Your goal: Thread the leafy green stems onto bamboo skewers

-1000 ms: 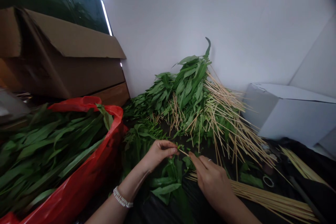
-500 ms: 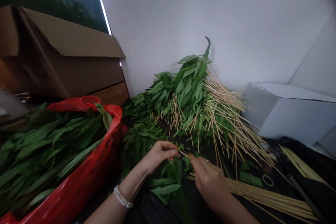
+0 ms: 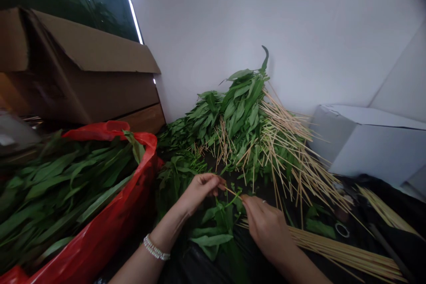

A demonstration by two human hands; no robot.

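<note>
My left hand [image 3: 199,191], with a beaded bracelet on its wrist, pinches the tip of a thin bamboo skewer [image 3: 232,192] and a bit of green stem. My right hand [image 3: 264,226] grips the same skewer from the other side, fingers closed. Green leafy stalks [image 3: 214,226] hang off the skewer between and below the two hands. Behind them lies a pile of skewered greens [image 3: 246,124], their sticks fanning out to the right.
A red plastic bag [image 3: 109,217] full of long green leaves sits at the left. Cardboard boxes [image 3: 83,80] stand behind it. A white box [image 3: 366,142] stands at the right. Loose bamboo skewers [image 3: 336,250] lie on black sheeting at lower right.
My left hand has lifted slightly and shifted right along the skewer. The right hand has moved a little down. The leaves hang more loosely between them.
</note>
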